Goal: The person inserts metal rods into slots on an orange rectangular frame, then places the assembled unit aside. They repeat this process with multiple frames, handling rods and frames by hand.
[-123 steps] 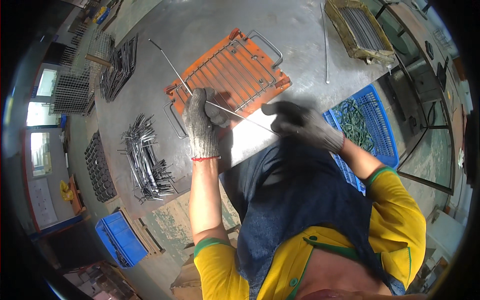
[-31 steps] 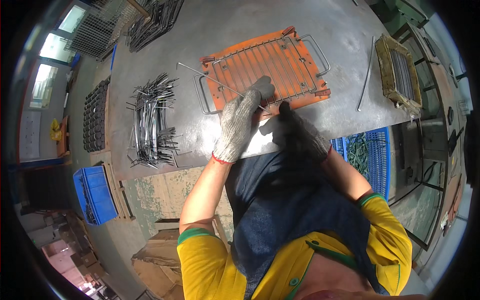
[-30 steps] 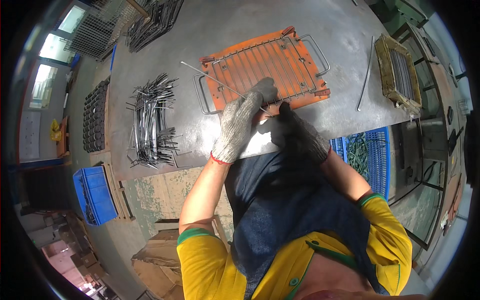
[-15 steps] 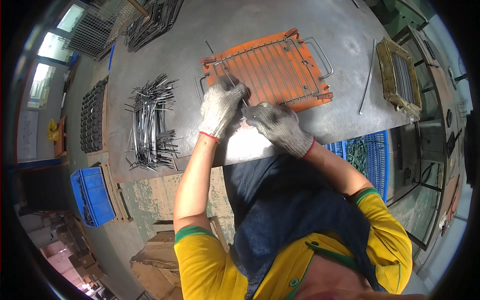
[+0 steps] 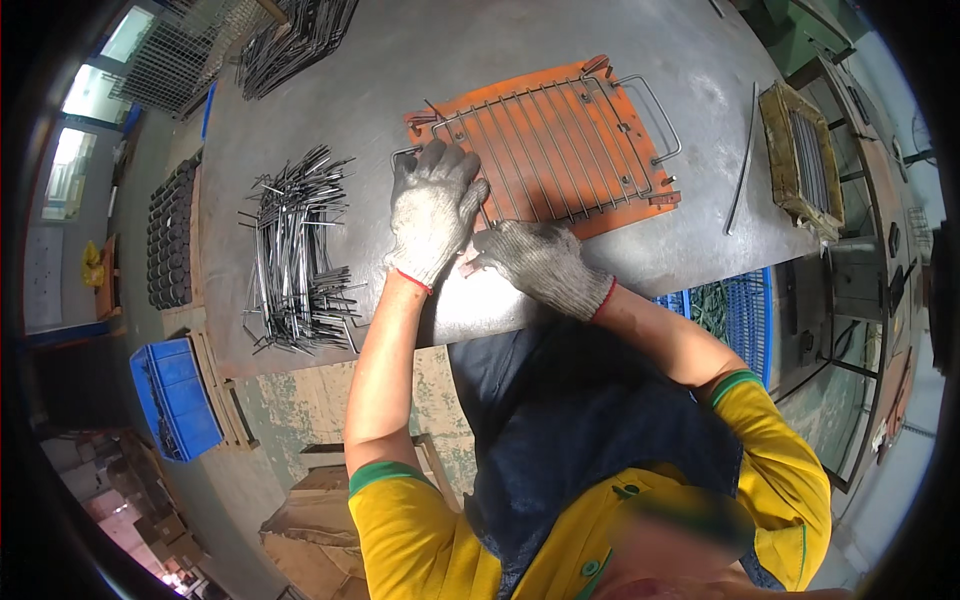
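Note:
An orange jig plate (image 5: pixel 545 205) lies on the metal table, carrying a wire rack (image 5: pixel 535 135) of parallel rods in a frame. At its right end a bent wire handle (image 5: pixel 668 118) sticks out. My left hand (image 5: pixel 435 205), in a grey-white glove with dark fingertips, lies over the left end of the plate, its fingers stretched out and covering part of the rack and the left handle. My right hand (image 5: pixel 545 262), gloved too, is curled closed at the plate's near left corner. What its fingers hold, if anything, is hidden.
Left of the plate lies a heap of short metal rods (image 5: pixel 300 255). More bent wires (image 5: pixel 295 40) sit at the far left. A long rod (image 5: pixel 742 160) and a rod-filled box (image 5: pixel 800 155) are on the right. A blue crate (image 5: pixel 745 315) stands beyond the table's near edge.
My left hand has opened from a pinch on a thin rod and now lies flatter over the rack's left end. My right hand has shifted slightly left and nearer, still curled at the corner.

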A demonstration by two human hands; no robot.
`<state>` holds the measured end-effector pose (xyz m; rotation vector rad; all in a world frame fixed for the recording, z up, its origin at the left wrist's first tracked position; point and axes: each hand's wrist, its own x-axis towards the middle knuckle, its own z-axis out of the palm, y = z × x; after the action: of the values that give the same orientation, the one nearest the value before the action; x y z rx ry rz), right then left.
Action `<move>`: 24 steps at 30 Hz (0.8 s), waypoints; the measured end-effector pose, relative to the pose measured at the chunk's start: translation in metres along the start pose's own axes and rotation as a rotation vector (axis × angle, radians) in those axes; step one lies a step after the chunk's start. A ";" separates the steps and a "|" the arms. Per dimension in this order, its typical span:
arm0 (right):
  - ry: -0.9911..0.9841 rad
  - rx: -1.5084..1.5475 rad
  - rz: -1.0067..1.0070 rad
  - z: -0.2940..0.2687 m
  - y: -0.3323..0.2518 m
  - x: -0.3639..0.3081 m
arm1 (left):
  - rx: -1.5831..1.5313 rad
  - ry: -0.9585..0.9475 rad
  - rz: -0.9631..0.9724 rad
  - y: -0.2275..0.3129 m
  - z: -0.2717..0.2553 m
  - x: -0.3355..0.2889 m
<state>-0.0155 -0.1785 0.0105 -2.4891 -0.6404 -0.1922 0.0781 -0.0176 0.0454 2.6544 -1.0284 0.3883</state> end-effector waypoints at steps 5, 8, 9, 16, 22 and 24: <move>-0.084 -0.074 -0.002 -0.013 -0.005 0.006 | 0.145 -0.050 0.072 -0.003 0.001 -0.002; -0.113 -0.030 0.019 -0.013 -0.004 0.006 | 0.177 -0.033 0.078 -0.004 0.005 -0.007; -0.116 -0.004 0.028 -0.013 -0.002 0.007 | 0.179 -0.018 0.075 -0.003 0.006 -0.007; 0.047 0.115 0.019 0.011 0.000 0.003 | 0.200 -0.032 0.040 -0.001 0.013 -0.004; 0.132 0.116 -0.205 0.010 0.021 0.012 | 0.192 0.026 0.032 -0.003 0.013 -0.004; 0.082 0.034 -0.160 0.006 0.017 0.007 | 0.136 0.054 0.012 -0.002 0.013 -0.006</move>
<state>-0.0009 -0.1851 -0.0008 -2.3842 -0.8024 -0.3385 0.0772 -0.0167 0.0313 2.7410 -1.0360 0.5479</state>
